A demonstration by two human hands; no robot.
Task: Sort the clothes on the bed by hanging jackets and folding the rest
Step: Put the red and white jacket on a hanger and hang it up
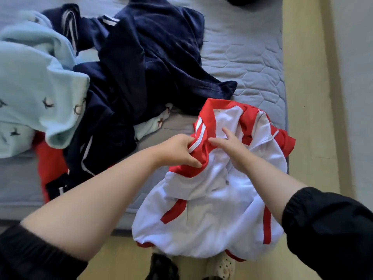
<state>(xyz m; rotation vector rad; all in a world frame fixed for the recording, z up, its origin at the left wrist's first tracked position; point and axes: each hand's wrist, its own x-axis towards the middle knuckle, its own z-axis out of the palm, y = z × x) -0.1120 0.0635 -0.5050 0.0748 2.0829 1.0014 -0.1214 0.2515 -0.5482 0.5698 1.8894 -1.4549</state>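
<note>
Black gathered sleeves (333, 229) covered both upper forearms at the bottom edge of the head view, leaving the lower arms bare. Between them, over the pale yellow floor (306, 98), a white perforated clog (222, 266) showed under the hem of the white and red zip-up sports jacket (212, 209). The jacket hung in front of the person, its lower part past the edge of the grey quilted mattress (242, 57) and its red collar end over the bed's near right corner. The left hand (177, 150) gripped the red shoulder with 2 white stripes, fingers curled round a bunch of the fabric. The right hand (232, 150) lay just beside it on the white lining near the collar, thumb and forefinger spread and clamped on nothing that could be seen; its other fingers were hidden. The 2 hands were close together but not touching. Further back and to the left, a red garment (50, 158) lay partly under a heap of dark navy velvety clothes with white stripes (151, 57). A light blue fleece with small dark prints (30, 77) sprawled along the left side, overlapping that heap.
</note>
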